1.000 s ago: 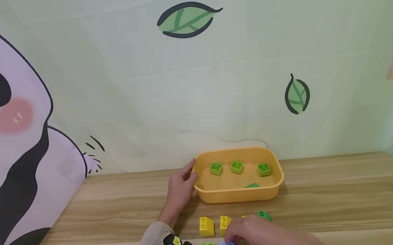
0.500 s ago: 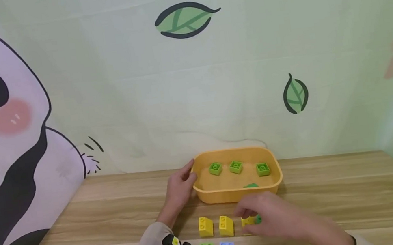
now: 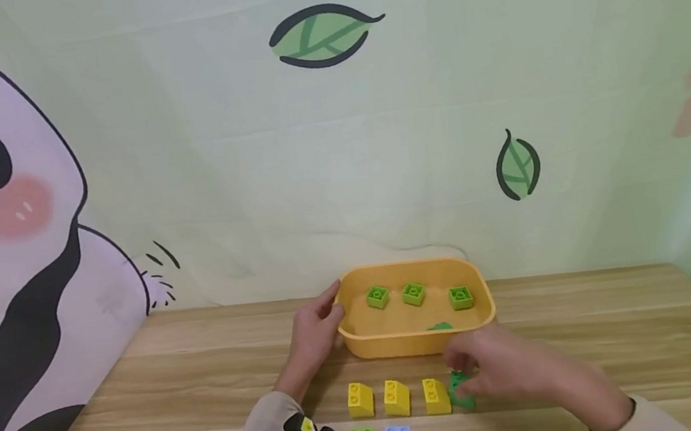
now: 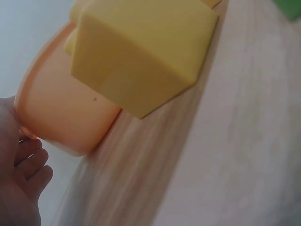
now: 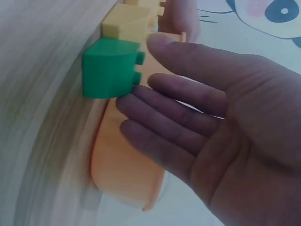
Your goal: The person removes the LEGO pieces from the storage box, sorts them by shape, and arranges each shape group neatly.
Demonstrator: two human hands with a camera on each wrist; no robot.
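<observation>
Head view shows the right hand, fingers apart, touching the green block on the tabletop beside the yellow blocks. It probably needs a pinch. The left hand curls round the tray rim.

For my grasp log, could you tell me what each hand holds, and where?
The left hand grips the yellow tray by its left rim. The right hand holds nothing, fingers open at the dark green block.

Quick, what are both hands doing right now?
Left hand: holds the rim of the yellow tray.
Right hand: open, fingers straight, reaching at the dark green block, not gripping it.
</observation>
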